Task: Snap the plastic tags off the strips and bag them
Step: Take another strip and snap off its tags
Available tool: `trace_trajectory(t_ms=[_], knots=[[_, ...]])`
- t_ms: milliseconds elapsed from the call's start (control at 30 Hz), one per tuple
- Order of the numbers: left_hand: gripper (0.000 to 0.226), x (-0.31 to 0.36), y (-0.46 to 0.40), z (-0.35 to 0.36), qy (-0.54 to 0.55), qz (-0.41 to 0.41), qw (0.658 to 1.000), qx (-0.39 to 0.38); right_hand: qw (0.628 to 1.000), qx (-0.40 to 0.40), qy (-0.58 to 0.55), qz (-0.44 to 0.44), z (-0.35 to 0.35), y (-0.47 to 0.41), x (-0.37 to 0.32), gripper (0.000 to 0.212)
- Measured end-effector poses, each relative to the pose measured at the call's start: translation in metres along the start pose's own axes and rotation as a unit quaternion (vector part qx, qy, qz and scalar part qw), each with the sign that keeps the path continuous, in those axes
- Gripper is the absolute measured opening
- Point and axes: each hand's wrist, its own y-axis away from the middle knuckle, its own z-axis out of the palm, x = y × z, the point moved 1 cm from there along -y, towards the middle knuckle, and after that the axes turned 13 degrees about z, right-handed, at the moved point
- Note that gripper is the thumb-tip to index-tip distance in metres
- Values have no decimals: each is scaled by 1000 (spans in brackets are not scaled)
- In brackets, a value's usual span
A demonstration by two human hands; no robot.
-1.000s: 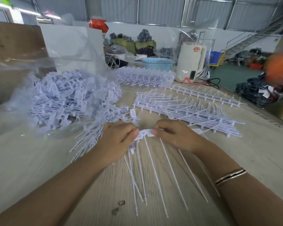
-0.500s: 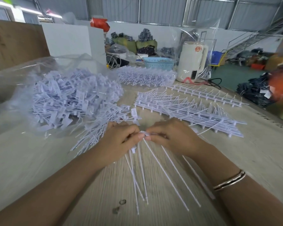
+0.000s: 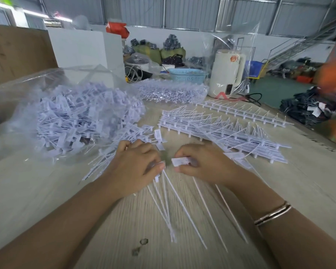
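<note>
My left hand (image 3: 136, 164) grips a small bunch of white plastic tags (image 3: 169, 202) by their heads, the long thin tails fanning toward me over the wooden table (image 3: 47, 191). My right hand (image 3: 204, 164) pinches the rest of a tag strip (image 3: 179, 162), with a few tails trailing below it. A small gap separates the two hands. A clear plastic bag (image 3: 70, 117) heaped with loose tags lies at the left. Whole tag strips (image 3: 221, 131) are stacked just right of centre, behind my right hand.
A second bag of strips (image 3: 173, 92) lies further back, with one more strip (image 3: 244, 111) to its right. A white appliance (image 3: 226, 72), a blue basket (image 3: 186, 74) and a white box (image 3: 80, 47) stand behind. Brown board (image 3: 17, 53) rises at the left.
The hands were pressed together on one strip; now they have pulled apart, the left holding the snapped-off tags and the right keeping the strip piece.
</note>
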Motion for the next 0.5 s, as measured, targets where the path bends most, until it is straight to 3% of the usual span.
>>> trace_trajectory(t_ms=[67,167,267,367,500], knots=[[50,3,-2,-1,7,-17,1000,22,1000,23,-4,-19,2,1,-9,23],[52,9,-5,1,109,-50,991,67,998,51,4,-42,8,2,-18,28],[39,14,-8,7,184,-72,978,61,998,8,-40,-48,9,2,-20,32],[44,8,-8,6,207,-95,971,70,994,-19,-103,-42,0,4,-9,23],[30,6,-5,6,202,-90,973,62,998,20,-57,-31,1,1,-2,15]])
